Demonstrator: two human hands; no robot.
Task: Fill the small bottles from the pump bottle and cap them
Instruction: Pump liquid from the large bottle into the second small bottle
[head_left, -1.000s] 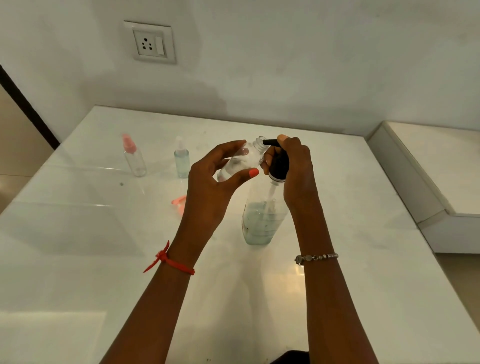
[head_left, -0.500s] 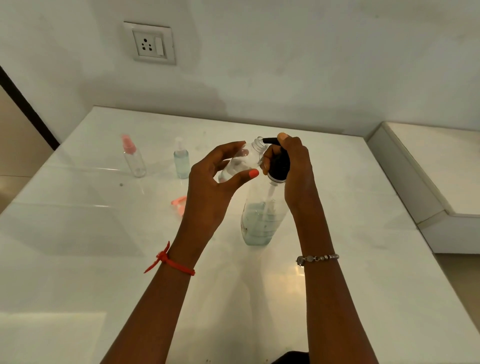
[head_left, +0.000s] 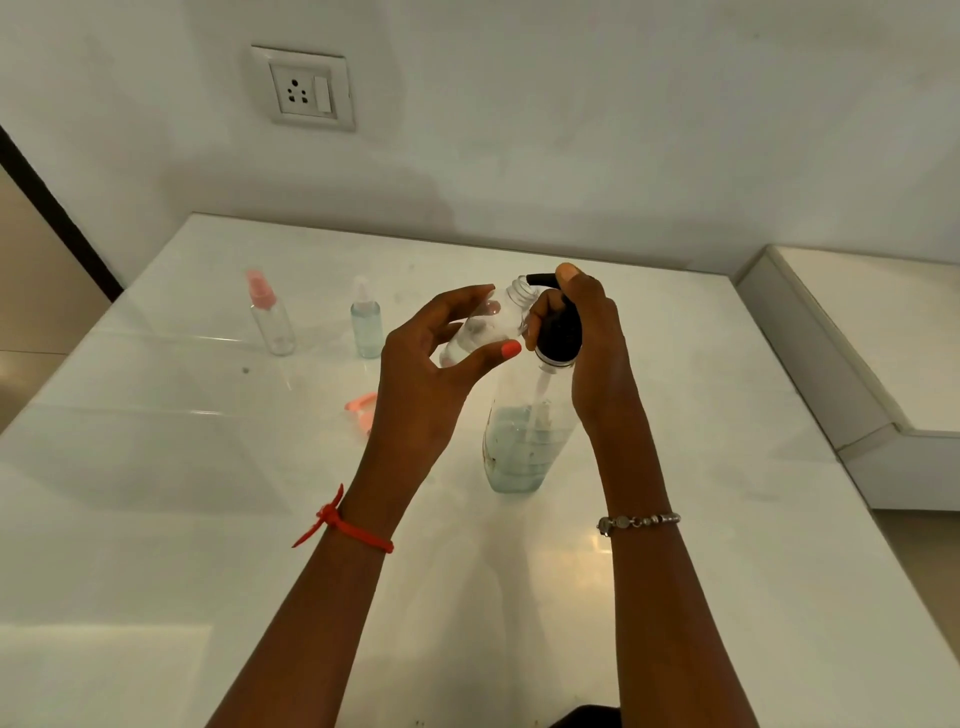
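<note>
Pump bottle (head_left: 524, 452) upright on white table (head_left: 208, 519), part full of pale bluish liquid. Right hand (head_left: 597, 358) curled round its black pump head (head_left: 558, 332), one finger on top of the nozzle. Left hand (head_left: 431, 384) grips uncapped small bottle (head_left: 483, 332), clear and tilted, thumb and fingers curled round its body. Its open neck sits at the nozzle tip; actual contact unclear. Loose pink cap (head_left: 361, 408) lies left of pump bottle, partly hidden by left hand. Farther left and behind: capped bluish bottle (head_left: 366, 322), then pink-capped clear bottle (head_left: 270, 317), both standing.
</note>
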